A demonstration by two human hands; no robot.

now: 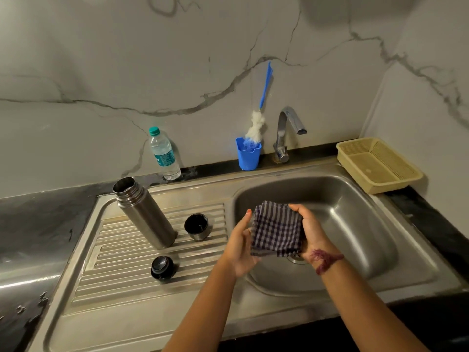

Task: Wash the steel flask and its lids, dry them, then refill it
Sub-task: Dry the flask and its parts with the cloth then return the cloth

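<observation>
The steel flask (pixel 143 212) stands open and upright on the ribbed drainboard (pixel 121 278) left of the sink. Its steel cup lid (pixel 197 226) sits mouth up just right of the flask. The black stopper lid (pixel 162 268) lies nearer me on the drainboard. Over the basin I hold a checked cloth (pixel 276 229) between both hands. My left hand (pixel 241 247) presses flat against the cloth's left side, and my right hand (pixel 308 229) grips its right edge.
A plastic water bottle (pixel 163 154) stands against the wall behind the flask. A blue cup (pixel 248 156) holds a bottle brush (pixel 256 128) beside the tap (pixel 286 133). A yellow basket (pixel 378 165) sits at the back right. The sink basin (pixel 355 219) lies under my hands.
</observation>
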